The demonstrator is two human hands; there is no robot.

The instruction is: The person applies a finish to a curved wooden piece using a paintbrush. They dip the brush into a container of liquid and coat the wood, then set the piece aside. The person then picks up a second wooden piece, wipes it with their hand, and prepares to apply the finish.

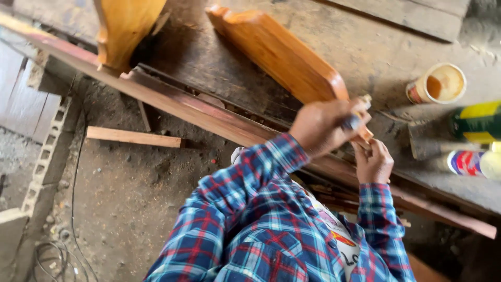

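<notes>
A long varnished orange-brown wooden piece (282, 55) with a curved edge lies at a slant on a rough wooden workbench (365, 47). My left hand (323, 125) is closed on a small grey-handled tool, seemingly a brush (360, 117), and presses its tip against the near end of the piece. My right hand (373, 163) grips that same end from below. Both sleeves are blue and red plaid. The near tip of the piece is hidden by my hands.
A second varnished piece (122, 31) stands at the bench's far left. An open can of brown liquid (438, 83), a green and yellow can (477, 122) and a red, white and blue can (472, 163) sit at the right. A wood strip (133, 137) lies on the dirt floor.
</notes>
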